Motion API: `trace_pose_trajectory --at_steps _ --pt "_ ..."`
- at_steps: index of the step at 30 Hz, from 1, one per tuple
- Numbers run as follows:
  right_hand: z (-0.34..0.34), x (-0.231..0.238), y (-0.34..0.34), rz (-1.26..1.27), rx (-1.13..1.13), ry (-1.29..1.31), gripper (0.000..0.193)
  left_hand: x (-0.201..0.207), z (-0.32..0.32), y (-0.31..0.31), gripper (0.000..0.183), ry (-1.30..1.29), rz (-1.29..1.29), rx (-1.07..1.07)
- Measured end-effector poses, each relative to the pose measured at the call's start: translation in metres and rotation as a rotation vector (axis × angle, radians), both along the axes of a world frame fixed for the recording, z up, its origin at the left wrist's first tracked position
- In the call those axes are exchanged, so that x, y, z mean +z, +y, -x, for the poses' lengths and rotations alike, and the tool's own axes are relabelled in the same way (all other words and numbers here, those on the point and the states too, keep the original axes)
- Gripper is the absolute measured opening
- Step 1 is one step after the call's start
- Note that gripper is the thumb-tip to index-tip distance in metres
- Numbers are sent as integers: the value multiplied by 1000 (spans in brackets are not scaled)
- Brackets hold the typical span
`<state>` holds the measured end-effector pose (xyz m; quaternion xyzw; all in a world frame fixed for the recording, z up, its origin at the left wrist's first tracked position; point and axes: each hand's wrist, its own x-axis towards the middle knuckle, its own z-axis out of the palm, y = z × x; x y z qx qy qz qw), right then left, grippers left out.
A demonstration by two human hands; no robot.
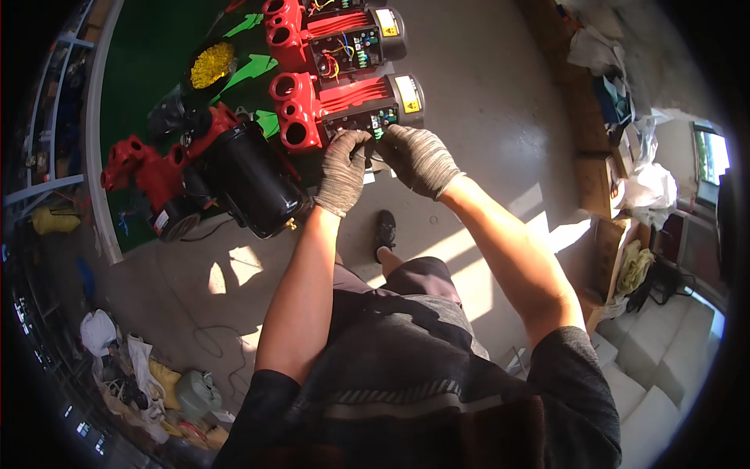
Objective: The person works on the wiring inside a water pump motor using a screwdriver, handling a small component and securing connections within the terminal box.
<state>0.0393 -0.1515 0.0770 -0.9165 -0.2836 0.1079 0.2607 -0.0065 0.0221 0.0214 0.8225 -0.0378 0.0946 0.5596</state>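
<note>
Both hands wear grey-brown knitted gloves and meet at the near edge of an open wiring box (361, 123) on a red pump (355, 97). My left hand (342, 172) has its fingers closed at the box's lower edge. Just right of it, my right hand (422, 160) pinches near the green terminals (383, 123). What lies between the fingertips is hidden or too small to make out. The pump has round red ports on its left and a dark motor end with a yellow warning label (408, 94). Behind it lies a similar red pump (336, 27), its box open with coloured wires showing.
On the green bench (86, 156) stand a black cylindrical tank (254, 180), another red pump (144, 168) and a bowl of small yellow parts (212, 64). Cardboard boxes (600, 184) and white bags line the right side. A cable (207, 336) and piled bags lie on the floor at lower left.
</note>
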Motion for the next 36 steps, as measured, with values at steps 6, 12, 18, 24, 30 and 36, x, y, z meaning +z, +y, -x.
trace_pose_trajectory --at_steps 6,12,18,24,30,36 --pt "22 3 2 -456 -605 894 32 -4 1 1 8 182 255 -21" --pt "27 6 14 -57 -170 -174 26 -9 0 5 22 21 123 -60" --pt "13 10 5 107 36 -275 20 -5 0 5 40 49 182 -56" --pt "12 5 12 -40 -107 -155 10 -8 0 7 43 -56 23 -58" --pt "23 10 9 -243 -465 115 21 -6 0 3 29 -42 19 -44" --pt "62 64 -45 -665 -592 429 26 -16 -4 -10 7 85 199 138"
